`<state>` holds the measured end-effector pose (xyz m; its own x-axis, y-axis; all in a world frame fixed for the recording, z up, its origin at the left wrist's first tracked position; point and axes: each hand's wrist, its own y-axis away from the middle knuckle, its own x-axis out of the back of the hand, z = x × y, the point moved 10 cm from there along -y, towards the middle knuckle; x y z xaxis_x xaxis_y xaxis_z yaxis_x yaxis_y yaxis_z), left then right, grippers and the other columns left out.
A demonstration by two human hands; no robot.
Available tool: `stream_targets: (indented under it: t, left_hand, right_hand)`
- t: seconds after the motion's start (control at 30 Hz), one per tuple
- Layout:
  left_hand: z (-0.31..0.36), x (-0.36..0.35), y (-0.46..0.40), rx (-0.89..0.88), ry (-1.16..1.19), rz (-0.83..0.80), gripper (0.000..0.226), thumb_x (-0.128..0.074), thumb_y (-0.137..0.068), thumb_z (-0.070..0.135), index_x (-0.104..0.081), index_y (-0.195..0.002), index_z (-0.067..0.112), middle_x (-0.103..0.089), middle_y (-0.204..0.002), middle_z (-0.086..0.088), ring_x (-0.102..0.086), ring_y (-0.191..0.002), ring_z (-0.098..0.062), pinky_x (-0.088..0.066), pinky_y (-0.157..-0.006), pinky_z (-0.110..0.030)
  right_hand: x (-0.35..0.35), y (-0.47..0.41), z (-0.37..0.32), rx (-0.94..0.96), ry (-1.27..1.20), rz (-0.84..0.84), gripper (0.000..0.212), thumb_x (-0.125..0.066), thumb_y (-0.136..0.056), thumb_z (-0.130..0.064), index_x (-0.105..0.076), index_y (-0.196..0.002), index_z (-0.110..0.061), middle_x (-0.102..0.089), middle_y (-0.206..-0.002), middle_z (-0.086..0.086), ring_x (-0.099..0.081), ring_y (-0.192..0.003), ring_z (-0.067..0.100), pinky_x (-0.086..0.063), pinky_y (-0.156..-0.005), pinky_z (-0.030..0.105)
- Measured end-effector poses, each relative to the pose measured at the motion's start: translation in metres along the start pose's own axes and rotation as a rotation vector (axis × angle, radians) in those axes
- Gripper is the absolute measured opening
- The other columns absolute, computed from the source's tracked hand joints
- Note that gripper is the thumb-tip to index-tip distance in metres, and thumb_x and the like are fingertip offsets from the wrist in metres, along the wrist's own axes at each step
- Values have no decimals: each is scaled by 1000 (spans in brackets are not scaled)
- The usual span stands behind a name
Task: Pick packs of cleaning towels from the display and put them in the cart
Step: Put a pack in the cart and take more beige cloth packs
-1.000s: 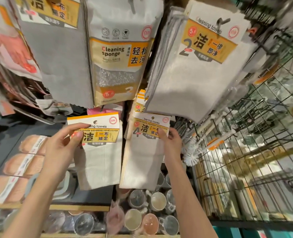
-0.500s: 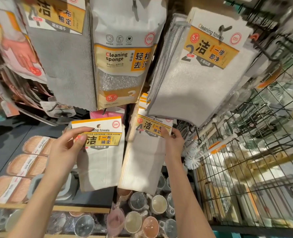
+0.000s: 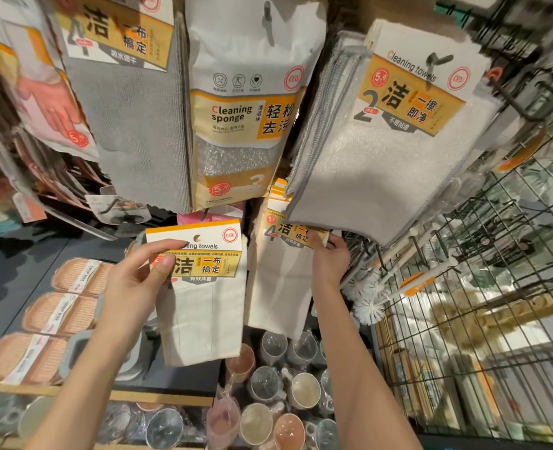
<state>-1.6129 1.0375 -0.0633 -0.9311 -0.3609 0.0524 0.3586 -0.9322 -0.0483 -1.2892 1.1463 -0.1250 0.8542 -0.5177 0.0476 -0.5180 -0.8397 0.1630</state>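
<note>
Towel pack (image 3: 203, 297) pinched in left hand (image 3: 132, 284)

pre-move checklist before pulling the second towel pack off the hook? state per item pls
1. Left hand pinches the free cleaning towels pack at its header card: ok.
2. That pack is off the display: ok.
3. Right hand grips the hanging towel pack at its label: ok.
4. Hanging pack clear of its hook: cannot tell, the larger 2-piece towel pack covers its top.
5. Bottle brushes close beside the right hand, snag risk: not ok.
6. Cart in reach: cannot tell, not identifiable here.
</note>
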Motion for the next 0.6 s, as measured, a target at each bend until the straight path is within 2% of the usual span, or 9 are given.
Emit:
stream_targets:
  t: [0.07,0.2,0.23,0.33,0.4,0.5,0.6]
  left_hand:
    - [-2,0,0,12,14,0,27,-53,-92,7,-68,-91,30,-67,-101,7,-63,-79,6,-50,-65,-9]
    - [-6,-2,0,31,29,-10,28,-55,-91,10,-70,-91,33,-70,-99,11,-65,-82,3,-50,-66,-10]
    - [-5,-3,0,30,29,-11,28,-55,-91,9,-70,-91,33,-69,-99,11,-65,-82,3,-50,-66,-10]
    - [-4,-6,0,28,26,-15,27,-55,-91,9,-69,-92,32,-69,-101,10,-65,-84,3,-51,-66,-10]
    - [-4,-9,0,29,28,-26,27,-54,-91,9,-69,-93,31,-69,-103,9,-65,-85,3,-50,-66,-10]
    - [-3,-13,1,17,10,-43,37,-56,-90,9,-71,-86,43,-70,-99,12,-65,-85,0,-49,-66,-10]
    - [0,-19,4,-6,24,-60,46,-56,-90,5,-72,-82,47,-72,-91,17,-66,-83,0,-51,-69,-11]
  right_hand:
    - [-2,-4,3,-18,-13,16,17,-72,-79,-11,-61,-93,-8,-66,-86,5,-63,-80,19,-47,-72,26]
    - [-3,-9,0,-17,14,43,19,-73,-79,-11,-56,-82,-4,-56,-70,-3,-52,-64,9,-39,-54,7]
    - [-4,-9,-2,-15,27,50,21,-73,-79,-12,-53,-80,-4,-52,-69,-4,-48,-62,8,-37,-50,6]
    - [-4,-8,-2,-16,65,55,22,-73,-79,-16,-54,-84,-6,-54,-75,-2,-50,-70,14,-38,-63,21]
    - [-3,-7,1,-16,59,39,21,-73,-79,-18,-55,-85,-10,-56,-78,-3,-53,-77,17,-39,-71,24]
    - [3,-3,6,-22,62,13,25,-75,-78,-22,-50,-79,-20,-56,-79,-5,-56,-79,17,-43,-75,29]
    - [12,-1,12,-32,52,19,27,-78,-75,-28,-53,-84,-22,-62,-95,4,-61,-92,21,-52,-85,40]
